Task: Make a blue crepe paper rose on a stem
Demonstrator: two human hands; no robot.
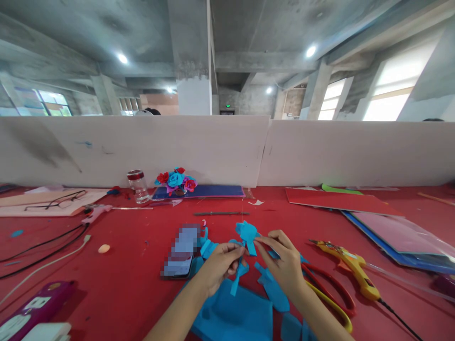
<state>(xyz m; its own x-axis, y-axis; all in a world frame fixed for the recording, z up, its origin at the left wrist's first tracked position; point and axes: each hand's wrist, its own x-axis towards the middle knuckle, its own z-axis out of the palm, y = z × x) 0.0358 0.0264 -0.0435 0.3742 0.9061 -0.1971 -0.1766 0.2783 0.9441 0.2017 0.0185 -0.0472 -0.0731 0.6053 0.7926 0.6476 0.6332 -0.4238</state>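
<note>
My left hand (225,263) is closed in a pinch at the base of a blue paper flower (247,231), and a narrow blue strip (234,284) hangs below its fingers. From the other side, the fingertips of my right hand (282,255) close on the flower's right edge. Below both hands lies a large blue sheet (234,315), with cut blue pieces (275,289) beside it. Partly behind my right wrist are scissors with red and yellow handles (332,289); their blades are hidden.
A phone (183,251) lies left of my hands, and a yellow glue gun (350,265) lies to the right. Farther back are a stick (222,213), a flower arrangement (177,180), a glass jar (138,187) and stacked coloured sheets (401,232). A white partition (213,151) closes the red table's back.
</note>
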